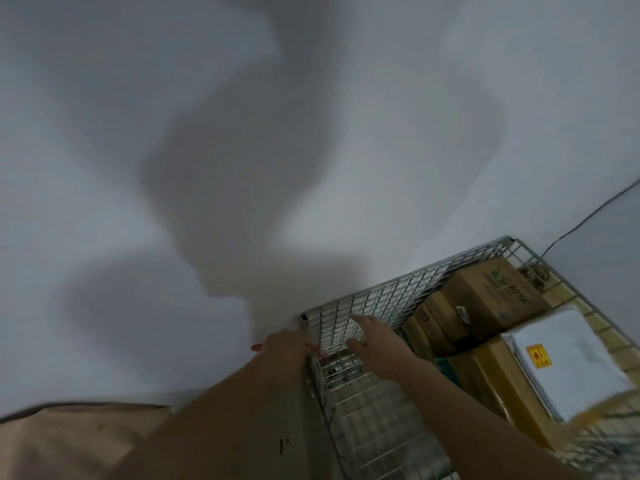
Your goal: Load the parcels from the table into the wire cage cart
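Your left hand (289, 344) curled over the corner of the wire cage cart (381, 299), so its fingertips were hidden behind the mesh, and the small red thing (257, 347) beside it was too blurred to name. The frame's bottom and right edges cut off the cart. Print on the brown carton (495, 292) and the white parcel (568, 362)'s orange sticker (538, 356) was unreadable.
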Available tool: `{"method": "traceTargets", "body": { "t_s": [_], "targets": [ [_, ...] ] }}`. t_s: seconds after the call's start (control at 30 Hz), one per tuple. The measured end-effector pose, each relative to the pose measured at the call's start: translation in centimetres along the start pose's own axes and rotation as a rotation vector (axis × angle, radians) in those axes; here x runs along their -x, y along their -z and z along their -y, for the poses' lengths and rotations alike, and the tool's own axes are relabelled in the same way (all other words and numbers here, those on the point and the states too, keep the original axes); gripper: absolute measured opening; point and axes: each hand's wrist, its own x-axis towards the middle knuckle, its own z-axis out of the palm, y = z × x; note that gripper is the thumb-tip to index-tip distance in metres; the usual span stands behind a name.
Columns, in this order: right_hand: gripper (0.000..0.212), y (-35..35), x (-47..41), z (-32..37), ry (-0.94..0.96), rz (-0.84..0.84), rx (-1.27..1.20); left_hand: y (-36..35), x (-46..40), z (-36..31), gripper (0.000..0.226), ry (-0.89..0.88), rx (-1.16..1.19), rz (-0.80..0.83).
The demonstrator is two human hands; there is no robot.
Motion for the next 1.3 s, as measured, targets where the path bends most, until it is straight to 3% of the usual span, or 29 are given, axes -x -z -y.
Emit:
{"method": "traceTargets", "body": {
  "t_s": [0.17, 0.37, 0.7, 0.93, 1.2, 1.3],
  "targets": [
    [0.063, 1.3, 1.0, -1.1, 0.007, -0.06, -0.016, -1.2, 0.0, 0.2, 0.03, 0.02, 0.094, -0.001],
    [0.063, -2.4, 0.8, -4.0, -0.059, 0.003, -0.025, -3.1, -1.0, -1.3, 0.029, 0.039, 0.014, -0.077],
    [0.06, -8.9, -2.7, -3.3, -0.058, 0.067, -0.077, -4.5, -2.6, -2.0, 0.031, -0.311, -0.132, -0.231],
    [0.032, -12.4, -5.4, -2.7, -0.11, 0.047, -0.12, -5.6, -3.2, -0.7, 0.03, -0.26, -0.045, -0.179],
    [0.034, -13.4, -5.5, -4.2, -0.16, 0.106, 0.203, -8.3, -3.5, 0.8, 0.017, -0.138, -0.113, -0.076],
    [0.032, -12.8, -4.9, -5.7, -0.178, 0.075, 0.245, -9.2, -3.6, 1.9, 0.029, -0.124, -0.084, -0.114]
  ]
}}
